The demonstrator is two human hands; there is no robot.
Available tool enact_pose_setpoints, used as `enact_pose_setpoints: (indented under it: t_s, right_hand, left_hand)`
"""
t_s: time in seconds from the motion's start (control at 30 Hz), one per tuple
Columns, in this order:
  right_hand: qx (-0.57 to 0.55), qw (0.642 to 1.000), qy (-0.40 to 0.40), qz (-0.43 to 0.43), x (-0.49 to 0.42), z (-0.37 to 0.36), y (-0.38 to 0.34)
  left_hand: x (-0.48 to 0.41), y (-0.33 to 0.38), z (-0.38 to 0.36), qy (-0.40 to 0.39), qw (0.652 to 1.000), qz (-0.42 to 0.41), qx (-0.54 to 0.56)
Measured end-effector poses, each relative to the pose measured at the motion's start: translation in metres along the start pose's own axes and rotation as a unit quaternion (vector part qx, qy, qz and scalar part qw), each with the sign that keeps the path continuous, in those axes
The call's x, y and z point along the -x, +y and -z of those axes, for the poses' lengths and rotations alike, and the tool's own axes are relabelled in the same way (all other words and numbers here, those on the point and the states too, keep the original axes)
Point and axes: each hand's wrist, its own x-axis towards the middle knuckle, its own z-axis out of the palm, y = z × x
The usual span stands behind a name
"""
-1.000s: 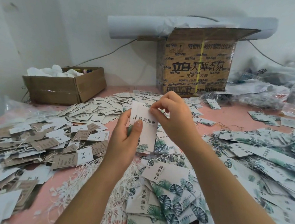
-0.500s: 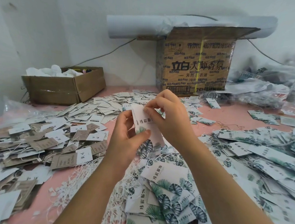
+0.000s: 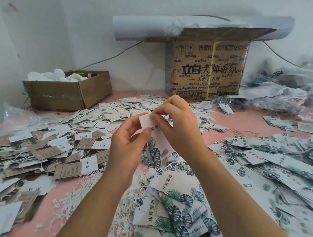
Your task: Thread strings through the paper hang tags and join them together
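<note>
Much was left to do. Leaf-printed hang tags (image 3: pixel 272 166) lay heaped along the right edge of the pink tabletop (image 3: pixel 246 124), and loose white strings (image 3: pixel 77 196) lay near its front edge. The brown and white tags (image 3: pixel 41 151) towards the left edge looked threaded. One leaf tag (image 3: pixel 157 146) was held up over the middle. The left hand (image 3: pixel 124 153) pinched its side in a closed grip. The right hand (image 3: pixel 177 127) pinched its top edge; whether a string was there I could not tell.
</note>
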Motion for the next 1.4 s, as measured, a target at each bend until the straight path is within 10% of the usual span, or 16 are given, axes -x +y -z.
enact_pose_setpoints:
  t_s: [0.5, 0.97, 1.4]
  right_hand:
    - [-0.114, 0.993, -0.036, -0.012, -0.001, -0.005, -0.007]
    - [-0.105, 0.99, -0.089, -0.005, -0.001, -0.007, -0.008]
    - [-0.076, 0.968, -0.159, -0.181, -0.006, 0.017, 0.02]
  left_hand:
    - [-0.005, 0.008, 0.002, 0.031, 0.944, 0.144, 0.296]
    - [-0.006, 0.01, 0.002, 0.032, 0.954, 0.168, 0.247]
    - [-0.015, 0.013, 0.018, 0.216, 0.942, 0.069, 0.246]
